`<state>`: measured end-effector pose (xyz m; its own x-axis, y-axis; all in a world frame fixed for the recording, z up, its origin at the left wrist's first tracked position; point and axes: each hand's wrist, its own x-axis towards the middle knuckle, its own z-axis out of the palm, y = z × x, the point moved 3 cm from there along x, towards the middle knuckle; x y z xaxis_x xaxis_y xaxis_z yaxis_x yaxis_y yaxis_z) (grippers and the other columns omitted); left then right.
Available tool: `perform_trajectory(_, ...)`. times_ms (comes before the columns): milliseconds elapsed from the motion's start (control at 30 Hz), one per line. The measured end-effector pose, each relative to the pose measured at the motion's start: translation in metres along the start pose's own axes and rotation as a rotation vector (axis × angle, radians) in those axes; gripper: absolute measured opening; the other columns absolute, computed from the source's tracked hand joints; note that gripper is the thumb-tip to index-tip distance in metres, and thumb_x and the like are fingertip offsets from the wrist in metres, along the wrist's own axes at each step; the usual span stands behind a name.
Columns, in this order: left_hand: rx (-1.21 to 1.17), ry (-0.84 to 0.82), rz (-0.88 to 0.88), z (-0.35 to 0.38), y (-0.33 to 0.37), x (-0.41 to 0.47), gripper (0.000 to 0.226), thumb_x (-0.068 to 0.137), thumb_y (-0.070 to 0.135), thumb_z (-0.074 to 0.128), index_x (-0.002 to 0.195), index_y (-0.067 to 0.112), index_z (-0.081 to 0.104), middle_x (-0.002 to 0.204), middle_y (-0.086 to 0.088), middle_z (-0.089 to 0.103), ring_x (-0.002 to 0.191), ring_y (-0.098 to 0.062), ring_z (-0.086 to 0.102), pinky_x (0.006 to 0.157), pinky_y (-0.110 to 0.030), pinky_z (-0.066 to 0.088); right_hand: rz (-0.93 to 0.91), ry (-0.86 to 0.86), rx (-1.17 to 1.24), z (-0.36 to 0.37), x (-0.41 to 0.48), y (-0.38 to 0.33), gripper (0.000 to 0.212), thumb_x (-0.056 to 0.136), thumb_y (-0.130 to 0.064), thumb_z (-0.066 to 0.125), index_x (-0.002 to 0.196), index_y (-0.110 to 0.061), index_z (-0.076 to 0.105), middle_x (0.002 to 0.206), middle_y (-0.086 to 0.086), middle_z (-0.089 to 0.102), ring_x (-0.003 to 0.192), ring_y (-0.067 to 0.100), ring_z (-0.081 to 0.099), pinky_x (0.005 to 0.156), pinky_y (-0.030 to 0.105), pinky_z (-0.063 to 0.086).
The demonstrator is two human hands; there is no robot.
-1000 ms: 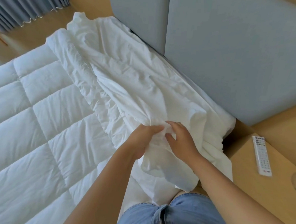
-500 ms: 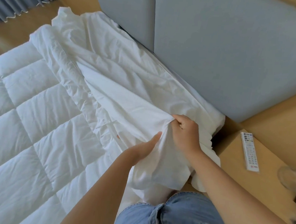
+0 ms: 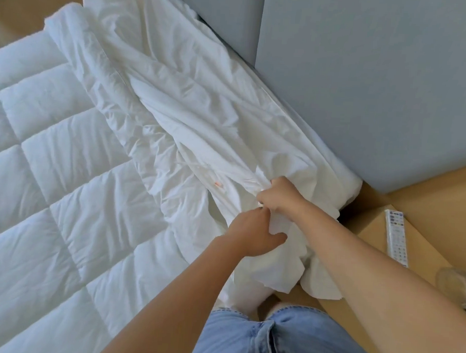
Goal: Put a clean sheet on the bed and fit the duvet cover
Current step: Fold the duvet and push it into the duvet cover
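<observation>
White crumpled cotton duvet cover [image 3: 192,112] lies bunched in a long ridge along the head of the bed, against the grey padded headboard [image 3: 366,89], with its near end hanging off the bed's corner. Under and beside it the quilted white duvet [image 3: 64,183] lies spread flat and bare, so the cover is not yet fitted; whether a clean sheet lies below cannot be seen. A second ago both hands met fingertip to fingertip at the gathered edge. Now the right hand [image 3: 276,194] has moved further up the ridge, its grip clamped in a fist on a fold, and the left hand [image 3: 253,236] has closed its grip on the cloth just below, thumb out over the fabric. A small pink tag [image 3: 218,185] has come into sight on the white cloth beside them. That reads as working along the hem to find a corner or the opening, an early step. By count: one cover, one duvet, two hands, two headboard panels, one white remote control [image 3: 397,236] on the one wooden bedside counter [image 3: 371,237], and one blurred clear vessel [image 3: 455,282] at its edge.
</observation>
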<state>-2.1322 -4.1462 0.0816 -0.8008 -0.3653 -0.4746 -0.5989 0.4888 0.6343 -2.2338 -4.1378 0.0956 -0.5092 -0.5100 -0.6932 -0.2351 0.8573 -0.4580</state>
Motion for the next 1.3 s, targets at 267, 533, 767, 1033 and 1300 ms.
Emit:
perform_trajectory(267, -0.158, 0.134, 0.097, -0.027, -0.036, 0.009, 0.067, 0.068, 0.035, 0.055, 0.131, 0.021, 0.037, 0.057, 0.008, 0.048, 0.074, -0.023, 0.062, 0.066, -0.032, 0.050, 0.012, 0.289, 0.020, -0.012, 0.016, -0.003, 0.030, 0.087, -0.012, 0.044, 0.115, -0.005, 0.053, 0.096, 0.006, 0.058, 0.078, 0.023, 0.053, 0.048, 0.025, 0.032)
perform_trajectory(533, 1.013, -0.241, 0.310, -0.022, -0.087, 0.078, 0.123, 0.061, 0.061, 0.076, 0.151, 0.030, -0.002, 0.158, -0.010, -0.003, 0.144, -0.033, 0.002, 0.114, -0.055, 0.001, 0.090, 0.219, 0.598, -0.020, 0.028, 0.009, 0.016, 0.085, -0.007, 0.046, 0.097, -0.011, 0.055, 0.100, 0.011, 0.062, 0.089, 0.029, 0.060, 0.080, 0.040, 0.051)
perform_trajectory(767, 0.528, -0.092, 0.267, -0.006, -0.066, 0.116, 0.086, 0.080, 0.042, 0.062, 0.146, 0.006, 0.018, 0.101, -0.003, 0.066, 0.109, -0.024, 0.059, 0.115, -0.040, -0.004, 0.067, 0.135, -0.212, -0.035, 0.047, 0.021, 0.047, 0.072, -0.036, 0.076, 0.100, -0.014, 0.045, 0.084, -0.006, 0.051, 0.078, 0.016, 0.053, 0.059, 0.026, 0.039)
perform_trajectory(1033, 0.620, -0.509, 0.083, -0.044, -0.090, 0.063, 0.031, 0.085, 0.035, 0.061, 0.102, 0.010, 0.062, 0.075, 0.005, 0.053, 0.077, -0.021, 0.055, 0.065, -0.029, 0.039, 0.244, 0.368, 0.061, -0.023, 0.068, 0.019, 0.034, 0.092, -0.011, 0.044, 0.123, -0.003, 0.054, 0.112, 0.011, 0.061, 0.085, 0.026, 0.060, 0.063, 0.023, 0.042)
perform_trajectory(1300, 0.544, -0.557, 0.019, -0.026, -0.105, 0.047, 0.020, 0.087, 0.038, 0.052, 0.090, 0.018, 0.054, 0.096, -0.003, 0.063, 0.087, -0.022, 0.057, 0.078, -0.030, 0.042, 0.364, -0.205, 1.044, 0.010, 0.044, 0.005, 0.024, 0.088, -0.011, 0.050, 0.107, -0.006, 0.064, 0.098, 0.012, 0.067, 0.092, 0.027, 0.064, 0.081, 0.034, 0.052)
